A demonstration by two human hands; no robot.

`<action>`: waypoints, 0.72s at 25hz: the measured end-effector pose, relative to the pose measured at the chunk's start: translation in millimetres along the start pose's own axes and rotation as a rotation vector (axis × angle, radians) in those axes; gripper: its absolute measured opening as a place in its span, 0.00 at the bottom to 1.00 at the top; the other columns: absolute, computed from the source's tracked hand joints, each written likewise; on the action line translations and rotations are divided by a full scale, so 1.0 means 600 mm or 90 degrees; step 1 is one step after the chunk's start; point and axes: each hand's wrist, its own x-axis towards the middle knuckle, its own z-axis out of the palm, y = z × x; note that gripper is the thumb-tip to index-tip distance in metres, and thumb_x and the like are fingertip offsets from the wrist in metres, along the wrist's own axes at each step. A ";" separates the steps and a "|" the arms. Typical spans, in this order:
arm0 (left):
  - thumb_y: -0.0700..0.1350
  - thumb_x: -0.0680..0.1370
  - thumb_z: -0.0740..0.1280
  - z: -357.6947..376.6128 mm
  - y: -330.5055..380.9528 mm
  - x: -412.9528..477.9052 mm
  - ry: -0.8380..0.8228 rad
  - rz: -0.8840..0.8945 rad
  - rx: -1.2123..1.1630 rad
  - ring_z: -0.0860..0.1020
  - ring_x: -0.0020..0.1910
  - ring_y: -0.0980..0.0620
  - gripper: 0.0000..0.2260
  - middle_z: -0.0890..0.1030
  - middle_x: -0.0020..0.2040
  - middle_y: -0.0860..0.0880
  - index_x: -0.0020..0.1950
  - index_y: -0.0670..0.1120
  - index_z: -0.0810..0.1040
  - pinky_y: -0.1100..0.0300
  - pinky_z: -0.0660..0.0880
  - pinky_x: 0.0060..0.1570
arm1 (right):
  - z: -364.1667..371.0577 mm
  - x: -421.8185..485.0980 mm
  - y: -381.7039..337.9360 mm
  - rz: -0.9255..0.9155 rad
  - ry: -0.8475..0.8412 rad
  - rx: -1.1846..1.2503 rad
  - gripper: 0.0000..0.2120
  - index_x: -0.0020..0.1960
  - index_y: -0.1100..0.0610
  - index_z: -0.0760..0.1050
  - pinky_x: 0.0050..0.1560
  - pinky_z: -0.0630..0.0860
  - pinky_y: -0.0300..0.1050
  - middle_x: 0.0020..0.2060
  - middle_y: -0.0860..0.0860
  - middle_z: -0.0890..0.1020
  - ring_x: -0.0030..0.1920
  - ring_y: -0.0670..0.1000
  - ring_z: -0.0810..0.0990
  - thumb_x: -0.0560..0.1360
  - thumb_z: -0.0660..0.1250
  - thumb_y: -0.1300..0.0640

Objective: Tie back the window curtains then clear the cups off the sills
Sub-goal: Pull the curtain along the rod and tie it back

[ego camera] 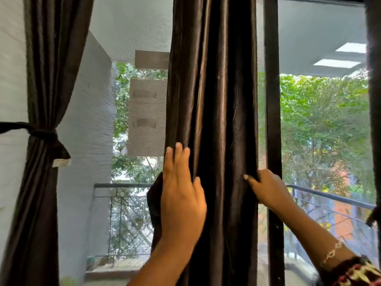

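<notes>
A dark brown satin curtain (214, 89) hangs gathered in the middle of the window. My left hand (181, 195) lies against its left side with fingers straight and the thumb tucked into a fold; a dark strip of cloth (154, 205) shows behind the palm. My right hand (266, 188) grips the curtain's right edge with curled fingers. At the left, a second brown curtain (47, 69) is bound by a dark tie-back (44, 132). No cups or sills are in view.
A dark window frame post (273, 120) stands just right of the middle curtain. Insect mesh covers the panes. Beyond it are a balcony railing (123, 185), a white wall and trees. Another curtain edge (374, 100) hangs at the far right.
</notes>
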 end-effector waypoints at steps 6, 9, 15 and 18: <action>0.53 0.77 0.59 0.029 0.004 -0.049 -0.116 -0.054 -0.072 0.55 0.73 0.60 0.29 0.55 0.74 0.54 0.74 0.53 0.50 0.72 0.53 0.68 | 0.028 -0.025 -0.028 -0.073 -0.006 0.032 0.18 0.33 0.55 0.62 0.35 0.64 0.46 0.29 0.52 0.69 0.37 0.59 0.74 0.80 0.56 0.53; 0.41 0.78 0.60 0.045 -0.010 -0.061 -0.174 -0.183 -0.019 0.71 0.66 0.51 0.30 0.70 0.69 0.46 0.74 0.53 0.46 0.63 0.69 0.62 | 0.041 -0.034 -0.030 -0.092 0.007 0.034 0.19 0.32 0.54 0.60 0.39 0.64 0.45 0.27 0.50 0.67 0.30 0.51 0.67 0.81 0.54 0.53; 0.32 0.77 0.54 0.070 0.008 -0.081 -0.262 -0.235 0.052 0.74 0.62 0.52 0.30 0.71 0.69 0.50 0.76 0.51 0.50 0.61 0.71 0.60 | 0.060 -0.028 -0.023 -0.102 0.009 0.071 0.11 0.40 0.59 0.71 0.40 0.68 0.47 0.35 0.55 0.78 0.42 0.60 0.78 0.80 0.55 0.60; 0.33 0.77 0.53 0.087 0.018 -0.084 -0.291 -0.236 0.066 0.73 0.63 0.52 0.31 0.69 0.70 0.51 0.76 0.51 0.47 0.62 0.70 0.61 | 0.066 -0.030 -0.023 -0.107 0.001 0.054 0.08 0.48 0.61 0.73 0.39 0.69 0.46 0.43 0.59 0.80 0.46 0.61 0.79 0.76 0.56 0.66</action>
